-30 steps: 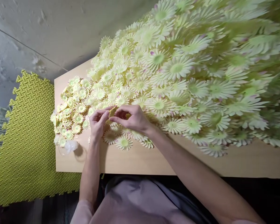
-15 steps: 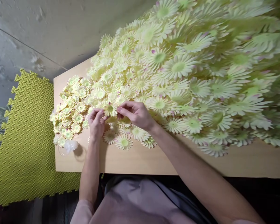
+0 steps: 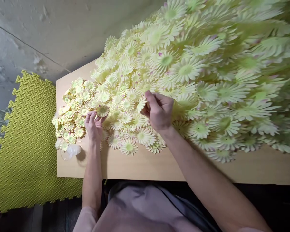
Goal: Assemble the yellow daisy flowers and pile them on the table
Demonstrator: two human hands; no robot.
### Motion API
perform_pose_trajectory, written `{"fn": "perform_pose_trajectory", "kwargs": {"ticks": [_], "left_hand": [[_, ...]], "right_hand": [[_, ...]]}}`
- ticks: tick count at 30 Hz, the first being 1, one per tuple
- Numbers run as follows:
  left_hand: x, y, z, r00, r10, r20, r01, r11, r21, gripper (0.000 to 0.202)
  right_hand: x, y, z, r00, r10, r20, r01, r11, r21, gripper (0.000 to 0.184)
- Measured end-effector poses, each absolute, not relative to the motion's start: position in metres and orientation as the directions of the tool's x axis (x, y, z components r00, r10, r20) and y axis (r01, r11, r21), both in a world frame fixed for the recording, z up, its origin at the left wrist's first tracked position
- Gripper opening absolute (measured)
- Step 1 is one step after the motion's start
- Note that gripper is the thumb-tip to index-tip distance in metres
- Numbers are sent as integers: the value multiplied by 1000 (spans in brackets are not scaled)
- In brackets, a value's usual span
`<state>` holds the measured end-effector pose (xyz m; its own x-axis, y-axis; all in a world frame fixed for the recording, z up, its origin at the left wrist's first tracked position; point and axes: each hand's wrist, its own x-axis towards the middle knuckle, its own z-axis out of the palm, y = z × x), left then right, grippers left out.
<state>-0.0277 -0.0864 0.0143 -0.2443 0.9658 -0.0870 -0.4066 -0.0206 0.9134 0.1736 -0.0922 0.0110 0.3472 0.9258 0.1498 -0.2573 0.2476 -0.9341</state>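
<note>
My left hand (image 3: 94, 128) pinches a cream artificial daisy (image 3: 102, 111) between thumb and fingers, its face turned up. Over the big heap of loose artificial daisies (image 3: 185, 70), my right hand (image 3: 160, 111) is closed, thumb against the curled fingers. A tilted pale daisy (image 3: 141, 104) shows at its fingertips and appears gripped by them; the fingers partly hide it. Left of my left hand lies a pile of smaller, fuller daisies (image 3: 73, 105), with several layers of petals. Some petals in the heap have pink tips.
A small clear cup with whitish contents (image 3: 71, 152) stands near the left end of the wooden table (image 3: 140, 166). Yellow interlocking foam mats (image 3: 29, 138) stand beyond that end. A stained grey wall (image 3: 70, 29) runs behind the table.
My hands have parted: the right moved right and up over the heap, while the left shifted slightly left with the daisy that both hands were at before.
</note>
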Motion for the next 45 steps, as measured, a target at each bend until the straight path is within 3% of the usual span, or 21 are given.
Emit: {"fn": "perform_pose_trajectory", "kwargs": {"ticks": [4,9,14,16,23,28,45], "left_hand": [[-20,-89,12,-184,978,-97,-413,13,911,24],[-18,-91,12,-152,985,-83,-402,15,916,24],[-14,-96,13,-79,996,-40,-310,13,951,22],[-10,-99,15,-10,1000,-25,-271,21,962,22],[-6,-104,17,112,993,-22,-240,49,970,24],[-8,-103,16,118,993,-19,-215,44,976,23],[-12,-103,12,100,995,-30,-232,53,971,19]], "right_hand": [[168,-94,15,281,924,258,-158,310,-938,43],[171,-97,17,175,947,271,-153,298,-942,41],[167,-103,20,-114,964,242,-252,208,-945,22],[161,-104,19,-194,956,221,-249,170,-953,22],[155,-100,6,-157,976,154,-223,116,-968,29],[157,-98,0,-218,970,111,-307,39,-951,32],[162,-97,5,-275,958,81,-297,-5,-955,35]]}}
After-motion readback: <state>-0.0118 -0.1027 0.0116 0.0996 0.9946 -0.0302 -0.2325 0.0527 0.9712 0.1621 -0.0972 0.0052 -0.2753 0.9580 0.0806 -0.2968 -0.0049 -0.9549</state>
